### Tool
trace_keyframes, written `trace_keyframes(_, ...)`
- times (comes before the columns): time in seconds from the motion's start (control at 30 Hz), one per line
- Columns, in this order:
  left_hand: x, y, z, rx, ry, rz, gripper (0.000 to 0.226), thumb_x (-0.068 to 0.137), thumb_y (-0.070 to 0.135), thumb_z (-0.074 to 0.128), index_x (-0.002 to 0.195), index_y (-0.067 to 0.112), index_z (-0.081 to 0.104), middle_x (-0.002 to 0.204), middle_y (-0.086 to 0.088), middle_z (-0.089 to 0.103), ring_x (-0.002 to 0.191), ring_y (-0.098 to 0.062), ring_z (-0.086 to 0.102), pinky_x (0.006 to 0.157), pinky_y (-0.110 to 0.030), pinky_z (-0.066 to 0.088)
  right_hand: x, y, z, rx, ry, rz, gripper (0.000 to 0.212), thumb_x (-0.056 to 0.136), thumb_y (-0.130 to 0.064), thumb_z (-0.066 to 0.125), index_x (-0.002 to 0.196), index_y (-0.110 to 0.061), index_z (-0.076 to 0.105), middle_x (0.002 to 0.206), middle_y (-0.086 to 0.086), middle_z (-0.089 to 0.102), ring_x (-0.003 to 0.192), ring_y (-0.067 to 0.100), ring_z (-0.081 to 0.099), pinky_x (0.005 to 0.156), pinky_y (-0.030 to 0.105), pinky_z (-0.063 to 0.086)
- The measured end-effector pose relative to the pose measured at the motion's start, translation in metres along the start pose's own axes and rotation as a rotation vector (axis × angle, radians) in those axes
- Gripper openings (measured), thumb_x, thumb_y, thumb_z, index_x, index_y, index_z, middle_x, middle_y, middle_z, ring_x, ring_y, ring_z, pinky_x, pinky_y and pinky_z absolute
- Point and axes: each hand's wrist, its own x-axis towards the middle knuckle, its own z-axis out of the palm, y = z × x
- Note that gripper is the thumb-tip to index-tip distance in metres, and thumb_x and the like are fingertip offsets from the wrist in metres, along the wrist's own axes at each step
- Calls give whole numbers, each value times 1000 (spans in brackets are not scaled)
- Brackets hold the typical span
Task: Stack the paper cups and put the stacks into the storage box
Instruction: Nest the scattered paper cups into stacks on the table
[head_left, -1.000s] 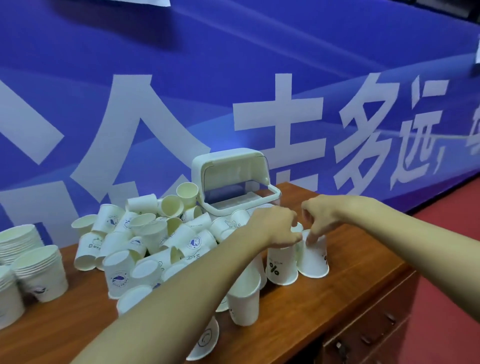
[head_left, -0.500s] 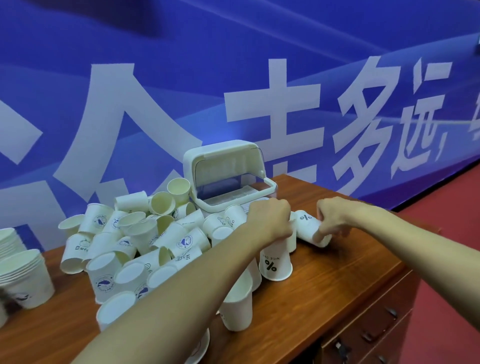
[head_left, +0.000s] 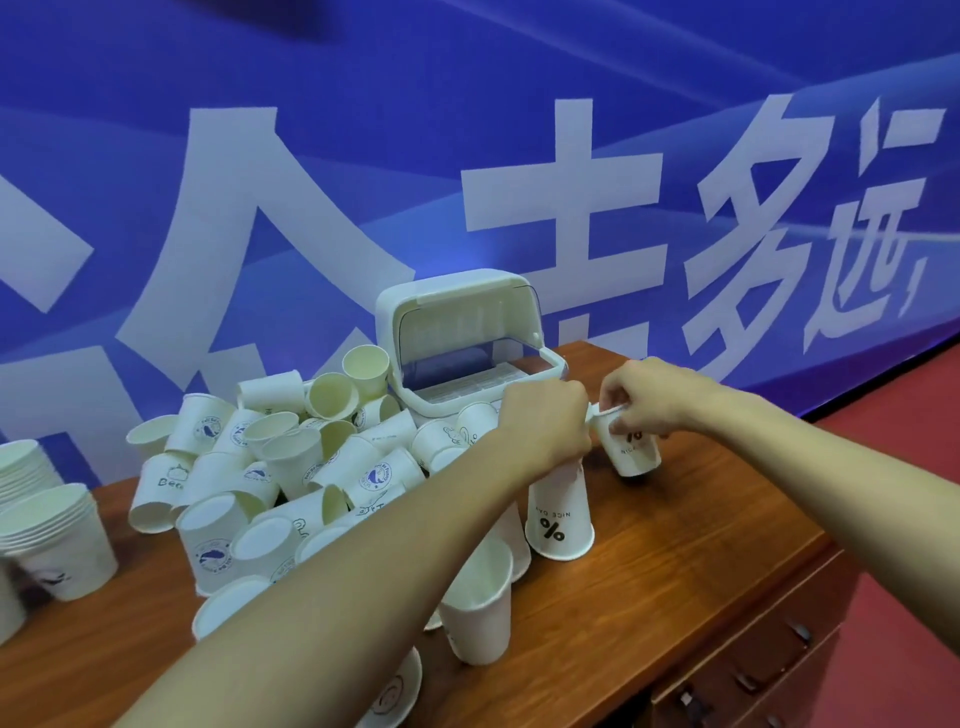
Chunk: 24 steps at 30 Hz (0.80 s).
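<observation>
A blue banner (head_left: 156, 78) with large white characters is hung behind the work area. The brown wooden table (head_left: 701, 571) is set in front of it, and all of the task's things are carried on it.

A heap of loose white paper cups (head_left: 291, 467) is piled on the middle of the table, lying at all angles. Most of the stacking is judged still to be done. Nested stacks of white paper cups (head_left: 52, 535) are stood at the left edge, apart from the heap, presumably so that finished work is kept separate.

The white plastic storage box (head_left: 452, 286) is placed just behind the heap. Its lid is raised, so that stacks can be put in without a further step. No stack can be seen inside it.

An inverted white paper cup (head_left: 558, 519), printed with a percent sign, is stood mouth-down just right of the heap. The left hand (head_left: 545, 421) is closed over its base, probably to steady it as a receiver.

A tilted white paper cup (head_left: 634, 452) of the same print is held just beside it, apparently mouth-up. Its rim is pinched by the curled fingers of the right hand (head_left: 649, 400). Contact with the table cannot be determined.
</observation>
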Motion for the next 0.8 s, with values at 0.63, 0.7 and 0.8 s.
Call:
trace_keyframes(0.63,-171,-230,-119,377,48,-398,12,88,15,53,87,16,64,79,-3,62,67,-27,51,50,-27,21,28,-287,-36,40,338,-457,9,77,-30,58,74,-31,66,78,-8,69,78,21,63,60,29,39)
trace_keyframes(0.7,-208,-263,-133,360,49,-482,14,89,18,54,90,17,68,83,-3,66,69,-27,55,51,-25,25,30,-333,-32,83,368,-543,9,76,-32,56,71,-32,63,76,-8,68,78,22,62,60,29,38)
trace_keyframes(0.8,-264,-309,-154,346,75,-574,17,90,22,52,86,18,69,80,-2,66,71,-27,58,52,-27,33,28,-398,-26,167,398,-657,13,78,-36,58,79,-32,71,77,-8,69,81,23,62,58,28,36)
